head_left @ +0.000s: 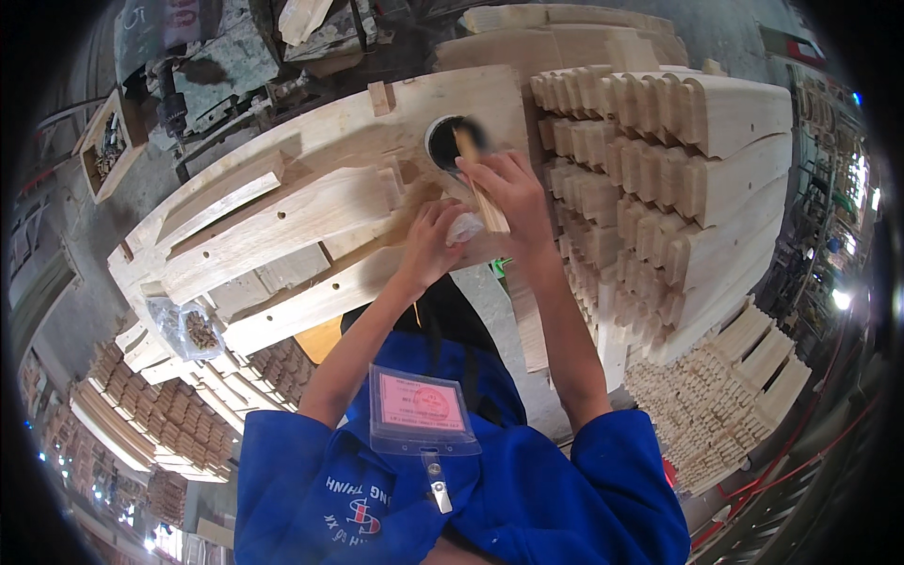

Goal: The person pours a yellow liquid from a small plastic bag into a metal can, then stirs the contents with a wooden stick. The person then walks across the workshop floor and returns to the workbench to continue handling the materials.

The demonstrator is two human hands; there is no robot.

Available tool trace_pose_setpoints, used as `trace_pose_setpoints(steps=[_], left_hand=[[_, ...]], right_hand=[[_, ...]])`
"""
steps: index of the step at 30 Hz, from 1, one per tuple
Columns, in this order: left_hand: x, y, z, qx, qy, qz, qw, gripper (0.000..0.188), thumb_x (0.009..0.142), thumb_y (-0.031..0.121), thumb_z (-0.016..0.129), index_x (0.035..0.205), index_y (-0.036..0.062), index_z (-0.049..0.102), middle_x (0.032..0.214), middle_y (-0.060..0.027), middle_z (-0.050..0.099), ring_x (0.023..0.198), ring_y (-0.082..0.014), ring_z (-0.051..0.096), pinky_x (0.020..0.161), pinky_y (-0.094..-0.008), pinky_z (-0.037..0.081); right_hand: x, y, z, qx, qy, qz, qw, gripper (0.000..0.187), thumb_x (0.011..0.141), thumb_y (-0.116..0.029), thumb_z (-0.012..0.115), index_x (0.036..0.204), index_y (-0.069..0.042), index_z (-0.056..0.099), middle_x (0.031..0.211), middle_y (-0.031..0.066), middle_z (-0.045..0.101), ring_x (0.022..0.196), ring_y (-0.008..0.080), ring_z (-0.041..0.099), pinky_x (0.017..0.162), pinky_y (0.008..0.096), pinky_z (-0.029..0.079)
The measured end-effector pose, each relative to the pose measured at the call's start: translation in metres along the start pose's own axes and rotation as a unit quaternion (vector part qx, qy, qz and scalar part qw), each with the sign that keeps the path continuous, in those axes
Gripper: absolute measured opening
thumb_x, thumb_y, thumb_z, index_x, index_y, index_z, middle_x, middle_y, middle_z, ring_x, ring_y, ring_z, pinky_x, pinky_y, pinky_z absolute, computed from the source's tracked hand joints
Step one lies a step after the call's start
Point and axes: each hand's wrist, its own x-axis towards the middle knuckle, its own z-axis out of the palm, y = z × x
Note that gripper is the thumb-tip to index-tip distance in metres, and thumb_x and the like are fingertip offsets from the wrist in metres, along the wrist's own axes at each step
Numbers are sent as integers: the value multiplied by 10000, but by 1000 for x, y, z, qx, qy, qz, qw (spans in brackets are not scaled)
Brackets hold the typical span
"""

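Two-handed work: right hand [511, 188] pinches a wooden stick [491, 215] over the pot [440, 146], far right on the board [410, 111]; left hand [430, 235] grips crumpled plastic [464, 228]. Looks like dipping, so the next move wants steadiness.

white lettering [345, 487] around a red-and-white emblem [363, 516], on a blue shirt [574, 494], small print [395, 414] and red round stamp [437, 399], on a pink badge card [419, 403]

My left forearm [365, 334] and right forearm [562, 325] reach forward, bare. My left hand [431, 243] curls inward; my right hand [513, 193], farther out, pinches with bent fingers [487, 175].
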Motion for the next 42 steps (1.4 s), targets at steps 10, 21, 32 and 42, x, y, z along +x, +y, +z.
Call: trace_pose_setpoints(steps=[10, 21, 32, 42], left_hand=[[-13, -4, 8, 97, 38, 17, 994, 613, 677, 92, 759, 1236, 59, 510, 1294, -238, 430, 1123, -429, 475, 926, -469, 437], [-16, 11, 43, 151, 51, -56, 986, 663, 628, 99, 780, 1234, 45, 515, 1355, -243, 330, 1194, -434, 404, 967, -494, 408], [-12, 28, -7, 76, 98, 38, 991, 868, 641, 126, 799, 1381, 39, 354, 1403, -251, 305, 1279, -429, 325, 1080, -494, 295], [90, 11, 9, -35, 207, -23, 977, 1068, 548, 118, 859, 1418, 1, 252, 1323, -218, 416, 1223, -410, 396, 1053, -466, 328]], right_hand=[[-17, 2, -2, -3, -15, 26, 1000, 366, 723, -41, 668, 1089, -51, 655, 974, 121, 635, 921, 306, 566, 782, 392, 474], [-17, 3, 1, -16, -7, 16, 1000, 208, 810, -88, 671, 1011, -33, 671, 904, 123, 665, 855, 297, 590, 746, 370, 480], [-15, 7, -5, 63, 103, 24, 992, 195, 845, -80, 653, 1027, -10, 657, 868, 149, 659, 796, 314, 593, 707, 371, 486], [-6, 0, -6, 72, 151, 123, 978, 143, 870, -92, 623, 945, 27, 647, 810, 174, 648, 723, 327, 631, 633, 374, 488]])
